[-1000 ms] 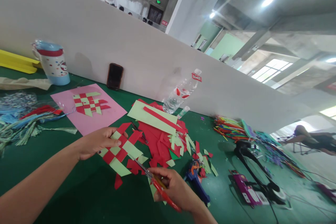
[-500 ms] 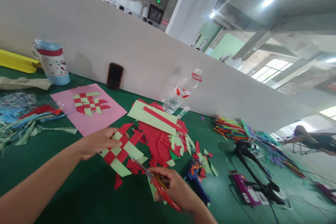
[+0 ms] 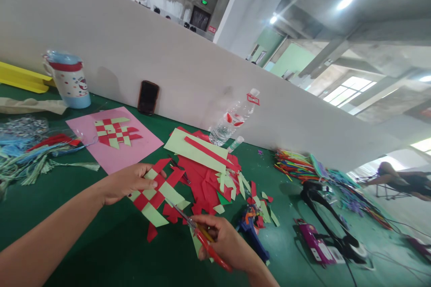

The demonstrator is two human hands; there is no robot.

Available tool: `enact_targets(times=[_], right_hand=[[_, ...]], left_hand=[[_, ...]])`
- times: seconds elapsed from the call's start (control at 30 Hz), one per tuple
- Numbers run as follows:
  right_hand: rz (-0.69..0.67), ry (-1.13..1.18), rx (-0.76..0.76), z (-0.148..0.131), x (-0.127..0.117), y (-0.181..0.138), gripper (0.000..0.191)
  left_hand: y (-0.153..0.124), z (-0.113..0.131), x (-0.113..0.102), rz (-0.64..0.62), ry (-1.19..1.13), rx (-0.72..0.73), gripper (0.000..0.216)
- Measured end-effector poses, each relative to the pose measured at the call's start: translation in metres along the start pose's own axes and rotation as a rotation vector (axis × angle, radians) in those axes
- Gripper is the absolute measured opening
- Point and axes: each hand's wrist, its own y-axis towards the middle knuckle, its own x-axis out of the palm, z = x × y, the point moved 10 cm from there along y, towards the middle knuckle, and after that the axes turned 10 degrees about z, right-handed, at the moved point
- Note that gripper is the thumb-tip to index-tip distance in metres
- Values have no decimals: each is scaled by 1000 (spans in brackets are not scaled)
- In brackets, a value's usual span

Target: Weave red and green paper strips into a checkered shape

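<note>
My left hand (image 3: 133, 181) pinches a woven piece of red and pale green paper strips (image 3: 156, 193), thumb on top. My right hand (image 3: 224, 240) grips scissors (image 3: 207, 244) with red and yellow handles. The scissor blades point up and left, their tips at a pale green strip end on the woven piece's right side. Whether the blades are parted is hard to make out. Beyond my left hand lies a pink sheet (image 3: 141, 150) bearing a smaller woven red and green paper shape (image 3: 116, 132).
Red and green scraps (image 3: 205, 188) lie beside the woven piece, under a pale green sheet (image 3: 177, 141). A water bottle (image 3: 232, 121), phone (image 3: 148, 97) and cup (image 3: 69, 80) stand along the partition. To the right are a blue tool (image 3: 252, 233), black stand (image 3: 328, 215) and pipe cleaners (image 3: 296, 163).
Almost nothing differs. The view has shifted very slightly, while both hands, the woven paper and the scissors keep their places.
</note>
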Motion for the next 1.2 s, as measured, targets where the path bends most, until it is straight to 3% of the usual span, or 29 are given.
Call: enact_targets(times=[0.33, 0.8, 0.97, 1.2], right_hand=[[3, -38, -15, -12, 2, -5, 68], [14, -106, 6, -5, -4, -6, 68], [104, -149, -52, -14, -8, -11, 70], [322, 13, -101, 4, 11, -8, 76]], left_hand=[[-5, 5, 2, 39, -13, 0, 46], [-4, 3, -2, 66, -49, -4, 43], [-4, -1, -19, 187, -154, 21, 47], [-12, -15, -31, 420, -342, 108, 54]])
